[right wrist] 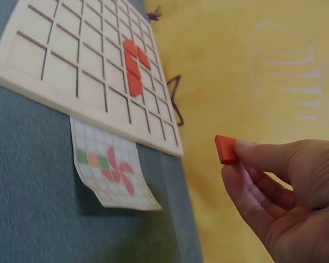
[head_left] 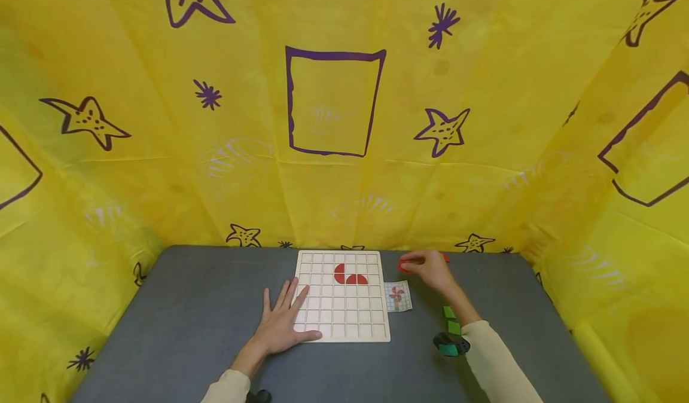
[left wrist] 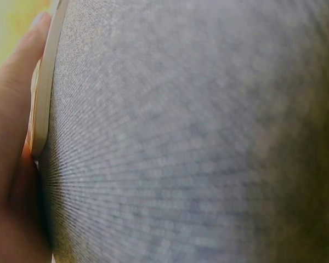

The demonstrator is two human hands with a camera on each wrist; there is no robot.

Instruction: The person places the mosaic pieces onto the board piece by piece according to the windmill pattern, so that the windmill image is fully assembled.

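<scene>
My left hand (head_left: 277, 326) lies flat with fingers spread over the lower left corner of a pale grid board (head_left: 344, 319). In the left wrist view its thumb side (left wrist: 11, 109) rests against the board's edge (left wrist: 42, 109). My right hand (head_left: 430, 270) pinches a small red tile (right wrist: 226, 149) between thumb and fingertips, in the air right of the board. Several red rounded pieces (head_left: 340, 278) sit in the board's upper middle squares. A printed pattern card (head_left: 406, 302) with a red pinwheel lies against the board's right edge.
Two green tiles (head_left: 454, 328) lie on the dark table (head_left: 161, 331) near the right forearm. More red (head_left: 446, 258) shows behind the right hand. A dark and teal device (head_left: 451, 345) sits at the right wrist. Yellow patterned cloth (head_left: 334, 182) walls the table's back and sides.
</scene>
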